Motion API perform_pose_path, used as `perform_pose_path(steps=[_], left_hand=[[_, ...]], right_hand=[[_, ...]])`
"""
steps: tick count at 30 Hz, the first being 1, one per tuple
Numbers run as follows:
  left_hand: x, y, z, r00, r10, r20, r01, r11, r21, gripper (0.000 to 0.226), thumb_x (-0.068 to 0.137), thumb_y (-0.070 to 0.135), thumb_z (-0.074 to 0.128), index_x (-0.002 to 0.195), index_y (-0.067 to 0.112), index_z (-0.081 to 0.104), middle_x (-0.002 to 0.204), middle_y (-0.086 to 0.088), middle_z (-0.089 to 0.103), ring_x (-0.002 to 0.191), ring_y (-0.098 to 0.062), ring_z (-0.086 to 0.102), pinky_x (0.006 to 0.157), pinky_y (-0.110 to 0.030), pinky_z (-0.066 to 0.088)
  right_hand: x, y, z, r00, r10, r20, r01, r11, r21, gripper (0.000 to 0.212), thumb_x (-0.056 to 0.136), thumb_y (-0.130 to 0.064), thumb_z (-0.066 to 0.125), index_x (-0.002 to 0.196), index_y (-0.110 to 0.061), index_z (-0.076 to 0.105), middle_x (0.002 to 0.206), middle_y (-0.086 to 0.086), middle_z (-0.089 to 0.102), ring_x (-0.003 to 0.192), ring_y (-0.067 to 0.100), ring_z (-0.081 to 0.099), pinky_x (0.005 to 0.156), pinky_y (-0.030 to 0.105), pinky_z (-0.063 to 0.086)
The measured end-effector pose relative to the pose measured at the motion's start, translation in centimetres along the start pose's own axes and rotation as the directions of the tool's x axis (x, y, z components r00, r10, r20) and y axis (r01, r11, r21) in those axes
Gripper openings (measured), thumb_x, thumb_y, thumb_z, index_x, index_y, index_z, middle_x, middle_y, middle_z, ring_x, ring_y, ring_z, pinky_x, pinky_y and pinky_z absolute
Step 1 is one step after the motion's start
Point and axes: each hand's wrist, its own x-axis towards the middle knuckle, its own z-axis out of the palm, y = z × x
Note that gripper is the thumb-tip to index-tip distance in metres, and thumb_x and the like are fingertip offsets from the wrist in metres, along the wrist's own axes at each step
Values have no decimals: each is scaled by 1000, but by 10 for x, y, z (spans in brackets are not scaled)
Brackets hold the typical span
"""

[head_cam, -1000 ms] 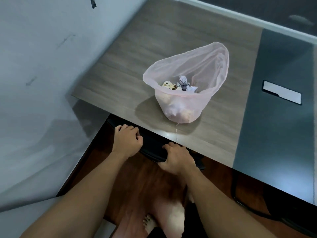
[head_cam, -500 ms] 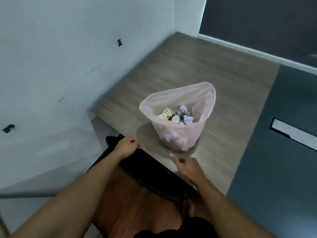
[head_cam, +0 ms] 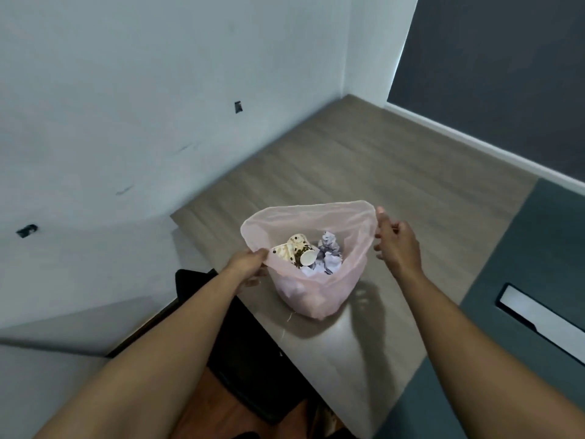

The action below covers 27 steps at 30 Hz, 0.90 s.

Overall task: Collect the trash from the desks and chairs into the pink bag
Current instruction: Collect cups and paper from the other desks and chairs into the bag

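Wood-grain surface [head_cam: 395, 172] fills the centre of the frame and runs to a corner at upper centre, where a white wall [head_cam: 126, 90] on the left meets a dark panel [head_cam: 506, 74] at upper right. We note two small dark marks on the wall [head_cam: 238, 106], one at upper centre and one at far left. Along the right edge the surface changes to a grey-green section [head_cam: 522, 264], which carries a white rectangular insert [head_cam: 541, 315] in a dark frame.

The pink bag [head_cam: 316, 296] stands upright on the wood-grain part, just below centre, near the front edge, with its mouth wide open. Inside we see spotted paper cups [head_cam: 297, 251] lying on their sides at the left and crumpled pale paper [head_cam: 329, 258] beside them at the right; paler shapes show through the thin plastic lower down, but we cannot tell what they are.

The left grip [head_cam: 250, 267], a bare hand, pinches the bag's rim at its lower left side. The right grip [head_cam: 397, 245], also bare, is held beside the rim at the right of the bag with its fingers loosely spread and holding nothing; one fingertip lies right at the upper right corner of the rim, and we cannot tell whether it touches. Its shadow falls on the surface below it.

At lower centre a black chair [head_cam: 250, 359] sits partly under the front edge, over a reddish-brown floor [head_cam: 202, 410].
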Motion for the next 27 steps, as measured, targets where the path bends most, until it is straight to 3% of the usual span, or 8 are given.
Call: perform_pose_path(steps=[2, 5, 9, 12, 15, 19, 23, 27], left_hand=[[6, 1, 3, 999, 33, -42, -34, 999, -33, 14, 106, 23, 59, 110, 16, 70, 105, -10, 77, 74, -15, 68, 65, -29, 49], [7, 1, -2, 988, 111, -108, -122, 988, -98, 17, 110, 19, 57, 97, 17, 67, 100, -8, 75, 79, -19, 69, 69, -32, 53], [7, -11, -24, 971, 140, -192, -171, 973, -154, 19, 112, 21, 57, 98, 15, 68, 106, -12, 75, 90, -24, 71, 82, -38, 60], [-1, -20, -48, 949, 163, -268, -224, 950, -218, 21, 113, 22, 55, 96, 15, 67, 101, -12, 71, 85, -20, 69, 75, -33, 59], [-17, -23, -76, 919, 164, -360, -272, 922, -275, 25, 115, 22, 52, 98, 15, 69, 102, -11, 72, 86, -21, 69, 78, -37, 62], [-51, -23, -119, 887, 171, -428, -351, 853, -387, 30, 116, 23, 45, 93, 15, 62, 100, -11, 69, 86, -22, 68, 75, -36, 60], [-96, -25, -171, 850, 166, -501, -439, 748, -498, 25, 114, 20, 39, 99, 13, 58, 105, -16, 66, 95, -28, 64, 89, -45, 57], [-147, -34, -225, 786, 111, -609, -524, 643, -558, 23, 109, 18, 44, 91, 18, 57, 85, -5, 57, 77, -20, 53, 75, -37, 50]], right_hand=[[8, -10, 10, 999, -9, 38, 12, 996, -86, 54, 86, -75, 71, 97, -22, 67, 99, -4, 77, 93, 25, 77, 87, 44, 63], [18, -14, 27, 998, 3, 59, 5, 991, -132, 23, 93, -40, 71, 91, -18, 70, 99, 8, 80, 93, 32, 76, 89, 47, 63], [13, -35, 47, 970, 184, 161, -219, 947, 233, 15, 100, -15, 63, 85, -13, 65, 88, 17, 72, 70, 25, 66, 77, 48, 63], [8, -53, 64, 955, 197, 222, -275, 870, 410, 11, 106, -14, 58, 100, -9, 65, 84, 11, 65, 70, 24, 63, 71, 40, 60], [-7, -77, 84, 961, 135, 240, -243, 826, 508, 15, 106, -13, 58, 95, -10, 68, 75, 7, 62, 58, 22, 57, 52, 28, 50], [-44, -115, 117, 951, 15, 308, -194, 807, 559, 23, 103, -25, 67, 84, -11, 71, 79, 8, 64, 64, 23, 59, 61, 37, 49], [-95, -155, 153, 912, -90, 401, -180, 789, 587, 27, 101, -33, 71, 79, -18, 66, 66, 2, 55, 51, 19, 46, 50, 30, 36], [-159, -196, 187, 838, -205, 506, -181, 770, 612, 29, 105, -33, 69, 81, -17, 71, 68, 0, 65, 46, 14, 54, 44, 21, 39]])
